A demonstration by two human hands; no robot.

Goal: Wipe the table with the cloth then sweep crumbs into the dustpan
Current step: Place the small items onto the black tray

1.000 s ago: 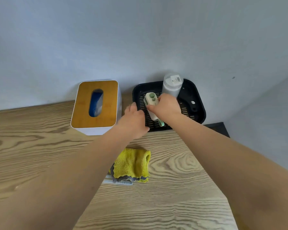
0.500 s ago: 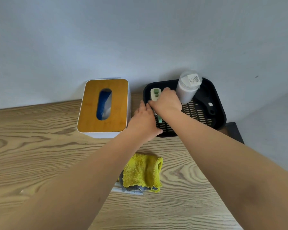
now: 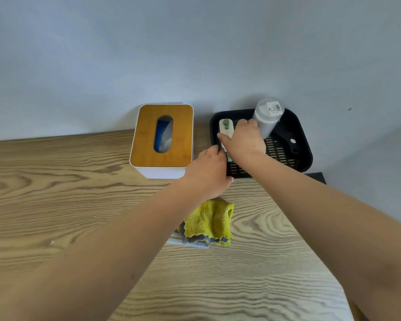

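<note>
While the tissue box [image 3: 162, 140] sits left of centre, the left hand [image 3: 206, 174] curls on the black tray [image 3: 303, 144] rim. Below, the yellow cloth [image 3: 208, 222] lies on the table [image 3: 56, 205]. Right hand [image 3: 243, 140] grips the pale green brush [image 3: 226, 128] in the tray.

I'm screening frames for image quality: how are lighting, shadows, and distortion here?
Head view: soft, even light, no glare; faint shadows behind the tissue box and black tray on the wall; wide-angle stretch enlarges both forearms near the bottom edge; the yellow cloth and wood grain stay sharp.
</note>
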